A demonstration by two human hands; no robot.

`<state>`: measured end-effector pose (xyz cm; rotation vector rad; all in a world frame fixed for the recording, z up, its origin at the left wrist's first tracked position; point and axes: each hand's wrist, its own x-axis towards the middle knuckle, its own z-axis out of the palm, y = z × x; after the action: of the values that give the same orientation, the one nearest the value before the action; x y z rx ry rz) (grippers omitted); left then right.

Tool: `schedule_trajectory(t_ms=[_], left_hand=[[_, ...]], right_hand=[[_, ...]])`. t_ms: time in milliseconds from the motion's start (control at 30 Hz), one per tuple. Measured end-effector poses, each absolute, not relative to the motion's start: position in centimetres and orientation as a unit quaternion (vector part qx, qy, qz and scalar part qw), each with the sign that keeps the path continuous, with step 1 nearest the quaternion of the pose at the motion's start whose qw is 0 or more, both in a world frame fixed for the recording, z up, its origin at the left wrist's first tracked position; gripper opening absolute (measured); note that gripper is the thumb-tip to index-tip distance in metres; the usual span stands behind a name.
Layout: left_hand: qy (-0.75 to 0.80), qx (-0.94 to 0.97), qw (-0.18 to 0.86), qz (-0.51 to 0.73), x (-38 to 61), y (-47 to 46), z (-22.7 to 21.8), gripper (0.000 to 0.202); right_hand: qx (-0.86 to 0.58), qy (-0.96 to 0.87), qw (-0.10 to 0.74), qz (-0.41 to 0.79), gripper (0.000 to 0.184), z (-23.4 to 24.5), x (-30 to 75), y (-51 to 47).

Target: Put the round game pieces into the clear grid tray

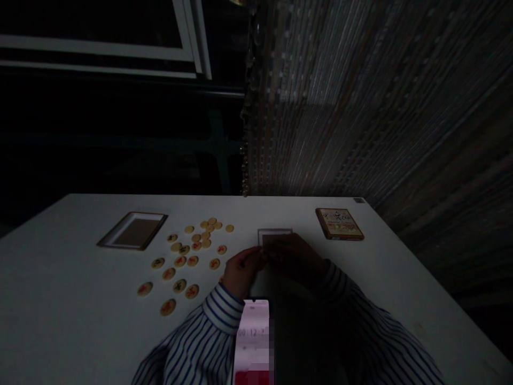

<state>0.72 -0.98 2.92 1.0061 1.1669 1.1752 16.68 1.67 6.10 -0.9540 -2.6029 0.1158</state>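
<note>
My left hand (242, 272) is closed in a pinch, its fingertips meeting those of my right hand (294, 259) over the near edge of a small shallow tray (274, 231). Deep shadow covers my right hand, whose fingers are curled. Whatever lies between the fingertips is too dark and small to name. To the left of my left hand, several round Chinese chess pieces (180, 286) are scattered over the white table (92, 299). Some show red or black characters, while others look blank on top. One piece is partly hidden beside my left wrist.
An open shallow box (134, 231) lies at the left. A flat box with a printed picture (340, 223) rests at the right. Between my forearms is a lit phone (253, 342) showing a timer. Behind the table hangs a string curtain (320, 107) beside a dark window frame (192, 37).
</note>
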Motion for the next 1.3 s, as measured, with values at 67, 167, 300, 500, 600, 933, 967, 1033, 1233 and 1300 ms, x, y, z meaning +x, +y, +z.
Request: schedule_trajectory(t_ms=[67, 167, 300, 500, 600, 933, 967, 1033, 1233, 1300], left_hand=[[0.493, 0.435, 0.564, 0.5, 0.7, -1.0, 2.8, 0.026], [0.48, 0.442, 0.568, 0.501, 0.6, -0.9, 2.4, 0.028], [0.478, 0.44, 0.575, 0.497, 0.6, -0.9, 2.4, 0.029], [0.521, 0.496, 0.503, 0.48, 0.3, -0.9, 2.6, 0.027], [0.544, 0.558, 0.413, 0.471, 0.0, -0.7, 1.8, 0.027], [0.526, 0.705, 0.246, 0.407, -0.1, -0.4, 0.2, 0.027], [0.523, 0.714, 0.239, 0.4, 0.0, -0.4, 0.2, 0.028], [0.52, 0.726, 0.224, 0.391, 0.0, -0.5, 0.2, 0.029], [0.513, 0.744, 0.203, 0.377, 0.1, -0.5, 0.0, 0.029], [0.516, 0.745, 0.205, 0.37, 0.1, -0.5, 0.0, 0.03]], right_hand=[[-0.342, -0.921, 0.182, 0.038, 0.017, 6.1, 16.6, 1.7], [-0.356, -0.918, 0.169, 0.034, 0.015, 6.4, 16.5, 1.6], [-0.367, -0.917, 0.156, 0.023, 0.015, 7.0, 16.3, 1.3], [-0.377, -0.915, 0.145, 0.006, 0.019, 7.5, 16.3, 1.2], [-0.377, -0.916, 0.132, 0.017, 0.018, 7.7, 16.7, 1.5], [-0.47, -0.88, 0.061, 0.022, 0.022, 8.9, 18.5, 1.8], [-0.475, -0.878, 0.06, 0.024, 0.022, 9.0, 18.7, 1.8], [-0.476, -0.877, 0.062, 0.027, 0.021, 9.0, 19.1, 1.9], [-0.486, -0.87, 0.074, 0.027, 0.02, 8.3, 20.5, 2.4], [-0.486, -0.871, 0.066, 0.023, 0.021, 8.0, 20.8, 2.6]])
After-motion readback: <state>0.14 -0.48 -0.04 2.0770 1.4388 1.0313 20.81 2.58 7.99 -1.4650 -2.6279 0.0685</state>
